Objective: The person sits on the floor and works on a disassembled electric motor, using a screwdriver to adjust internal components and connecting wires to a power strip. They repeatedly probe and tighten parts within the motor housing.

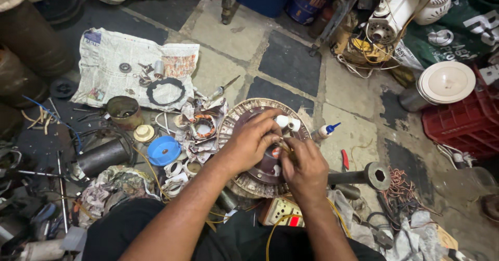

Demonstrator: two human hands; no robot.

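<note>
The fingers (274, 136) of the left hand (252, 141) curl down and pinch at a thin yellowish wire (285, 149) at the middle of the round fan motor (244, 116), while the right hand (306, 170) closes its own fingers on the same wire from the near side, so the two hands meet almost touching over the hub. The wire lies directly under both sets of fingertips; what shows of it runs slantwise, from the far left toward the person's right (its ends are hidden by the hands). The motor lies flat on the floor (291, 63), its axis pointing up at the camera. Just beyond the left hand stand two small white caps (287, 122); a small glue bottle (325, 131) lies to the right, and a blue lid (163, 150) to the left.
</note>
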